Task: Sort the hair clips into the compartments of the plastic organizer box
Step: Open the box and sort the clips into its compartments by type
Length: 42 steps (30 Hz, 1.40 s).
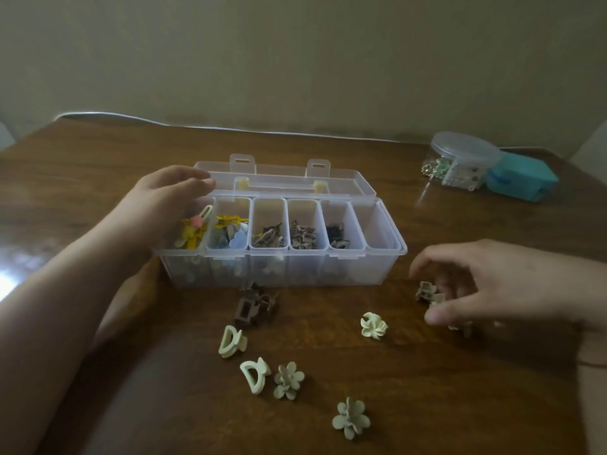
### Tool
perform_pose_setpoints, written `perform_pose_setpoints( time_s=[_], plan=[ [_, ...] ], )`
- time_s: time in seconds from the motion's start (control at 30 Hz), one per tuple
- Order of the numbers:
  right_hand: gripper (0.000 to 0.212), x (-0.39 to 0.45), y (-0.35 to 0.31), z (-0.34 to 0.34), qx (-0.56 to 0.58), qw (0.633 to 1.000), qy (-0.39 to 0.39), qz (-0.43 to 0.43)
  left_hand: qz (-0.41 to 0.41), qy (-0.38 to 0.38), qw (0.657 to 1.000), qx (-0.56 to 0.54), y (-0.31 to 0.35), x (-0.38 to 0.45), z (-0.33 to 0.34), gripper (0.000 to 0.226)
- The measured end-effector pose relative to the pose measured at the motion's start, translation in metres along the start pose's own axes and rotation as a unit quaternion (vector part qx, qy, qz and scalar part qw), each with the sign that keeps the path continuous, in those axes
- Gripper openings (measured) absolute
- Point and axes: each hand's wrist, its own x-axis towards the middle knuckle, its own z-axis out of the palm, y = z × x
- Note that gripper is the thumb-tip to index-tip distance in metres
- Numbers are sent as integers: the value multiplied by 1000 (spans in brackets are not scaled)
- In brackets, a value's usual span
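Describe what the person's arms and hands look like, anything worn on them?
Both forearms are bare, with no sleeves showing. The left hand and right hand have no gloves, rings or watch that I can see. The frame cuts the arms off before the elbows, so anything worn higher up is hidden.

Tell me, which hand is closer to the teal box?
The right hand. It hovers over clips on the table, in front of the teal box. The left hand is far across, on the organizer's left end.

Two bare forearms in frame. Left hand [164, 198], entering from 8 o'clock: no sleeve, ring, watch visible. Right hand [486, 287], entering from 3 o'clock: bare, fingers [440, 315] unadorned, nails short.
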Motion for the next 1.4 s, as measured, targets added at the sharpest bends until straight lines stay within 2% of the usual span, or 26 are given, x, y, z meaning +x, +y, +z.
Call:
perform_pose_setpoints(
  time_s=[0.07, 0.2, 0.3, 0.37, 0.47, 0.6, 0.67, 0.7, 0.77, 0.83, 0.9, 0.97, 1.03, 1.17, 1.23, 1.27, 1.33, 1.4],
  plan=[
    [34, 3, -5, 8, -70, 997, 12, -16, -2, 2, 1000, 3, 0, 0, 0, 45],
    [25, 5, -5, 11, -96, 992, 24, -73, 2, -2, 1000, 12, -1, 2, 0, 33],
    [25, 2, -4, 2, -93, 981, 87, -146, 2, -6, 1000, 18, -1, 2, 0, 30],
    [26, -1, -4, -1, -71, 974, 120, -181, -2, -8, 1000, 21, 0, 0, -1, 37],
    [26, 0, -2, -1, -54, 972, 131, -190, 0, -6, 1000, 25, 0, -1, 0, 46],
    [27, 6, 0, 2, -66, 981, 86, -161, 1, -12, 999, 30, 0, -1, -2, 51],
    [29, 2, 2, -2, -51, 982, 90, -158, -1, -10, 999, 32, 0, 0, -2, 50],
    [37, -2, 1, -5, -37, 978, 120, -167, 0, -8, 999, 33, -1, 0, -2, 47],
    [48, -6, -5, -9, 7, 952, 239, -191, 1, -8, 999, 33, -1, 1, -2, 35],
    [37, 1, -18, -3, 100, 899, 356, -234, -2, -6, 999, 31, -2, 1, -2, 28],
    [17, 21, -36, 11, 111, 871, 407, -252, -6, -6, 999, 33, 0, 0, -1, 35],
    [16, 40, -47, 24, 33, 884, 389, -256, -9, -6, 999, 30, 1, 0, 0, 38],
    [16, 48, -49, 29, -12, 895, 363, -257, -7, -7, 1000, 26, 1, 0, -1, 30],
    [17, 28, -39, 17, 21, 865, 417, -277, -6, -7, 1000, 26, 0, 0, -1, 38],
    [23, 9, -24, 6, 26, 883, 402, -239, -8, -4, 1000, 22, 0, 0, -1, 48],
    [33, 2, -15, 1, -9, 910, 364, -197, -8, -3, 1000, 17, 0, 0, -2, 52],
    [55, -5, -1, -4, -113, 958, 241, -104, -6, -7, 1000, 13, -2, 2, -2, 55],
    [61, -4, 2, -3, -150, 981, 112, -51, -1, -11, 1000, 16, -4, 4, -2, 56]
  ],
)
